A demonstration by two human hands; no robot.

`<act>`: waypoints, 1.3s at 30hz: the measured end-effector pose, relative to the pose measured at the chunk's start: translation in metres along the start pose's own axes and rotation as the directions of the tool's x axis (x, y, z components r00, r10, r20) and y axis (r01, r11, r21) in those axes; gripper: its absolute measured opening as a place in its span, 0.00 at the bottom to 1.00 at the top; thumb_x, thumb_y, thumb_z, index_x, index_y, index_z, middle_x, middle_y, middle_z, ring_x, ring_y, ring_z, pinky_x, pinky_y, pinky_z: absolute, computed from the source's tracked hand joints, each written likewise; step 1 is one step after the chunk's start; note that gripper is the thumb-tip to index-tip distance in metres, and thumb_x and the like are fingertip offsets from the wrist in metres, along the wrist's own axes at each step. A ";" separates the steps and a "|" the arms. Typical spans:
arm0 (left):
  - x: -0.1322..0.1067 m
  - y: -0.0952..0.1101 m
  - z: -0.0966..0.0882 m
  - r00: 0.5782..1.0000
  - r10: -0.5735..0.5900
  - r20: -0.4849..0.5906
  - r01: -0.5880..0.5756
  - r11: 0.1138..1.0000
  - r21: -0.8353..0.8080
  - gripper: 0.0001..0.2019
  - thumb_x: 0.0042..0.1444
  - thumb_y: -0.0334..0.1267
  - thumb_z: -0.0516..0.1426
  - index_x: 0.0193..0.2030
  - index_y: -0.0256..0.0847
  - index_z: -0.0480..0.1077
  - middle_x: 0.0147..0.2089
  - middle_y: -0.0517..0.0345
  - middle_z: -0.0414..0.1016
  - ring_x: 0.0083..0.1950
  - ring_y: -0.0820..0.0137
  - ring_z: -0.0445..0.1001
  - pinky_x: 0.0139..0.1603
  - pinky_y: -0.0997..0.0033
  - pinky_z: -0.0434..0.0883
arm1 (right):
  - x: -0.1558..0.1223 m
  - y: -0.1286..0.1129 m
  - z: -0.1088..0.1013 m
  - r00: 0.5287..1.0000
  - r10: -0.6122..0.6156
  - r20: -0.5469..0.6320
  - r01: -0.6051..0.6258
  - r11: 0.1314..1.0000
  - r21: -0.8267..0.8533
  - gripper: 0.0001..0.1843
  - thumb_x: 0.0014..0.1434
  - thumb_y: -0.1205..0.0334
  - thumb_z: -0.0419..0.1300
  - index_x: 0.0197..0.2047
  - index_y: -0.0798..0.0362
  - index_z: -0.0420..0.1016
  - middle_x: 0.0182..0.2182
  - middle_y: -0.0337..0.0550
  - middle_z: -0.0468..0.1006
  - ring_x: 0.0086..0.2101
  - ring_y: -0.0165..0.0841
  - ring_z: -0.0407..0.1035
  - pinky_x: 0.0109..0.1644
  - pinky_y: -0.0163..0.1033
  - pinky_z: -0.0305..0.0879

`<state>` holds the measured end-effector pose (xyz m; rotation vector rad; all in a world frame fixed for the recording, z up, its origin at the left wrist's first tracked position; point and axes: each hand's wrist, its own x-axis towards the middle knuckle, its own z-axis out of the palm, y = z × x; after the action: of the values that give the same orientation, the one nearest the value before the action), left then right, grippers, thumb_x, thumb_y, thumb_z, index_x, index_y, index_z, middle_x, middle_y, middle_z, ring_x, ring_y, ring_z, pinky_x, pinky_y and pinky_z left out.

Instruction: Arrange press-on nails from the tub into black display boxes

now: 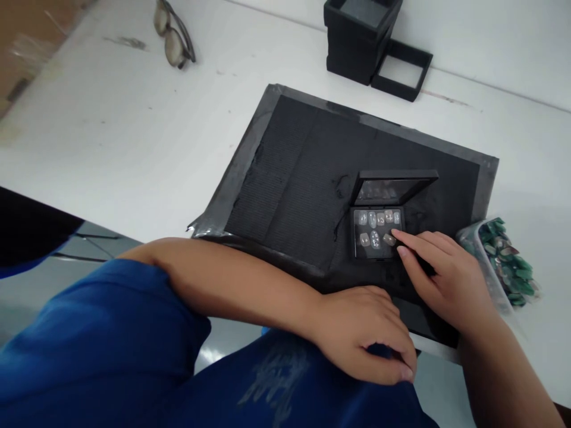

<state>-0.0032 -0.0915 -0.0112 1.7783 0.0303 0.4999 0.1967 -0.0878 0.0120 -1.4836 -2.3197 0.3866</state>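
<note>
A small black display case (377, 250) lies with its clear lid (392, 190) raised on a black mat. Inside it sit several pale, translucent pieces (375, 239) like polished stones, with white markings, in two rows. My right hand (446, 270) reaches in from the right. Its index fingertip is at the lower row and its thumb at the case's right edge, with a gap between them. My left hand (366, 336) hangs by the mat's front edge above my lap, fingers curled and thumb meeting the forefinger. What it holds, if anything, is hidden.
The taped black mat (285, 196) covers part of the white table (134, 119). Beside my right hand a clear plastic tub (486, 261) holds green stones (513, 267). Stacked black frame boxes (357, 50) and one lower black frame (401, 70) stand behind. Glasses (173, 41) lie far left.
</note>
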 end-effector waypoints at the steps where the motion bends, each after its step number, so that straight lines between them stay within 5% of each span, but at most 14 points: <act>1: 0.000 0.000 0.000 1.000 -0.003 0.002 0.003 1.000 0.004 0.05 0.63 0.37 0.59 0.40 0.41 0.77 0.35 0.64 0.83 0.35 0.75 0.77 0.45 0.69 0.67 | 0.000 0.000 0.001 1.000 -0.007 -0.020 0.007 1.000 -0.007 0.16 0.68 0.62 0.58 0.56 0.55 0.77 0.35 0.43 0.79 0.37 0.35 0.72 0.43 0.42 0.69; 9: 0.000 0.001 0.002 1.000 -0.021 0.005 0.021 1.000 0.015 0.05 0.63 0.38 0.59 0.39 0.43 0.77 0.36 0.65 0.83 0.36 0.74 0.78 0.47 0.69 0.67 | 0.004 -0.007 0.007 0.996 -0.019 -0.085 0.018 1.000 -0.013 0.04 0.66 0.61 0.63 0.39 0.50 0.79 0.30 0.37 0.79 0.32 0.30 0.73 0.35 0.36 0.66; 22: 0.001 0.002 0.000 0.998 -0.056 0.038 0.057 0.998 -0.023 0.08 0.66 0.40 0.56 0.40 0.42 0.76 0.37 0.62 0.83 0.38 0.73 0.79 0.48 0.70 0.68 | 0.008 -0.008 0.010 0.994 -0.041 -0.097 0.043 0.999 0.018 0.09 0.66 0.59 0.62 0.46 0.51 0.80 0.27 0.36 0.76 0.28 0.28 0.70 0.32 0.35 0.63; 34: 0.001 0.002 0.001 0.998 -0.054 0.016 0.055 0.998 -0.041 0.06 0.65 0.38 0.57 0.38 0.44 0.75 0.35 0.64 0.84 0.37 0.73 0.80 0.48 0.70 0.69 | 0.005 -0.009 0.015 0.985 -0.143 -0.092 0.117 0.962 -0.249 0.12 0.69 0.58 0.59 0.52 0.47 0.81 0.26 0.37 0.76 0.28 0.29 0.70 0.33 0.38 0.60; 39: 0.001 0.003 0.000 0.996 -0.071 0.047 0.072 0.997 -0.026 0.07 0.65 0.39 0.56 0.38 0.44 0.76 0.36 0.63 0.84 0.37 0.74 0.80 0.48 0.70 0.68 | 0.006 -0.010 0.018 0.983 -0.115 -0.143 0.083 0.973 -0.213 0.13 0.68 0.59 0.60 0.53 0.51 0.80 0.26 0.37 0.77 0.28 0.30 0.71 0.33 0.38 0.61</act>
<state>-0.0031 -0.0918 -0.0076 1.7548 0.0546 0.4062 0.1789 -0.0874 0.0012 -1.4248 -2.3540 0.0017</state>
